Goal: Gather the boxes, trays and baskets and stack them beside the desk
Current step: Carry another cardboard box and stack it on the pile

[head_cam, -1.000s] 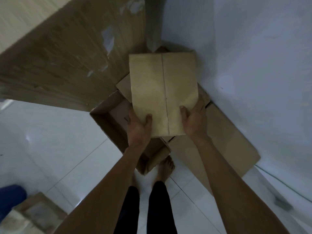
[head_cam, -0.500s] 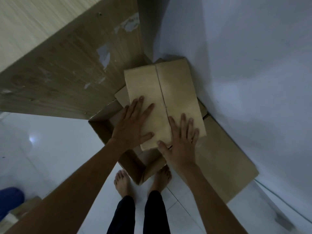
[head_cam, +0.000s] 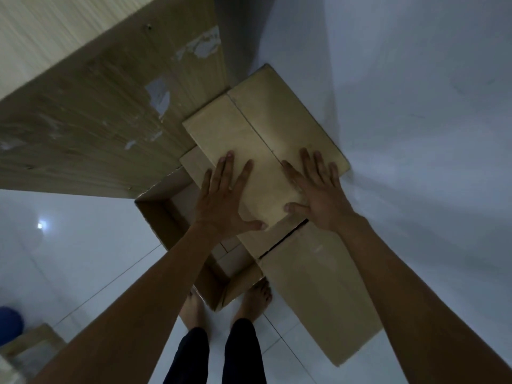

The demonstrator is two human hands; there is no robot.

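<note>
**Closed cardboard box [head_cam: 263, 139] sitting on the stack in the corner by the desk**

So the cardboard box is flaps-shut, with the seam between its two top flaps running from the far edge to the near edge. It lies on top of a bigger open carton [head_cam: 155, 214], covering the far part of it, so you can see down into the carton's near-left half. It's turned a bit skewed compared with the carton under it.

Both hands are flat on the lid, nothing gripped. The left hand [head_cam: 224, 200] is on the left flap near the near-left corner, fingers straight and spread, with the thumb lying along the near edge. The right hand [head_cam: 318, 198] is on the right flap, fingers spread the same way, thumb lying on the lid close to the seam. Palms down, pressing or just resting, can't tell which.

The whole pile is tucked between the desk's wooden side panel [head_cam: 97, 120] on the left, which has a few chipped patches, and the pale wall [head_cam: 415, 106] on the right. The box's far corner is right up by the wall.

A long cardboard flap [head_cam: 318, 286] sticks out to the near right along the wall. The person's bare feet [head_cam: 256, 297] are on the white tiled floor [head_cam: 69, 259] right at the carton's near corner, dark trouser legs above them. Way off at the near left there's another piece of cardboard [head_cam: 30, 347] and something blue [head_cam: 9, 321] at the edge, too cut off to make out.
</note>
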